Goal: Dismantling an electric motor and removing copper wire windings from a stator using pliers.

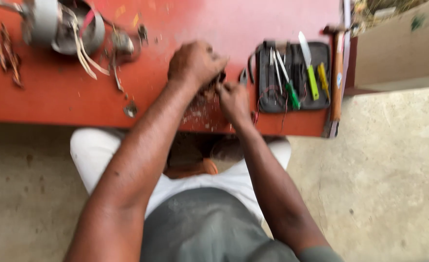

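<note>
Red desk (54,92): both hands meet near its front edge over scattered bits. Left hand (195,62) is closed over a small dark part (220,77); right hand (233,99) pinches it, blurred. Black tool pouch (294,77) lies just right.

a black tool pouch (294,77), hammer (337,80) and grey motor (64,24) on the red table (44,97).

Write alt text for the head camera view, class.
Two bare hands, left hand and right hand, work close together on a small blurred object over a red wooden table. An open black tool pouch and a wooden-handled hammer lie to the right.
</note>
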